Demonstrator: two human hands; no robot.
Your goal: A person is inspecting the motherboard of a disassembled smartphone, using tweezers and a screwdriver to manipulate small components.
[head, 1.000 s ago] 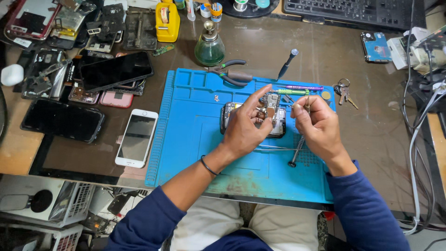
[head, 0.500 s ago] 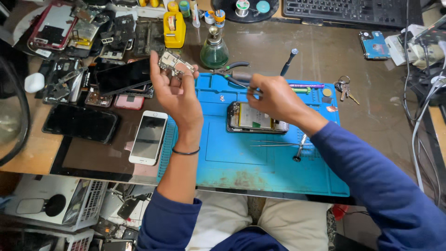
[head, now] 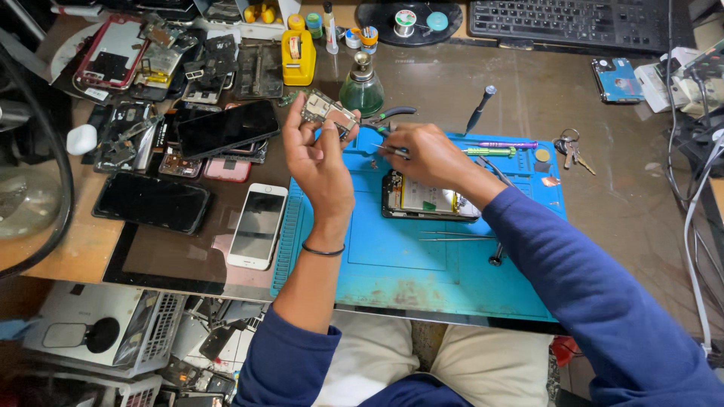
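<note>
My left hand (head: 320, 162) is raised above the left edge of the blue mat (head: 392, 264), fingers pinched on a small circuit board (head: 329, 114) that I hold up by its near edge; my thumb and fingertips cover part of it, and its fine parts are too small to make out. My right hand (head: 422, 154) is curled shut around thin tweezers (head: 386, 149), of which only the tip shows past my knuckles, pointing left toward the board. Under that hand the opened phone (head: 426, 200) lies flat on the mat, its far left corner hidden by my wrist and sleeve. A screwdriver (head: 495, 255) near it is half covered by my right forearm. On the bench to the left lie a white phone (head: 256, 226) and a dark phone (head: 151, 202). A green glass bottle (head: 361, 89) stands just beyond the board. The keyboard (head: 573, 19) at the far edge is cut off by the frame.
</note>
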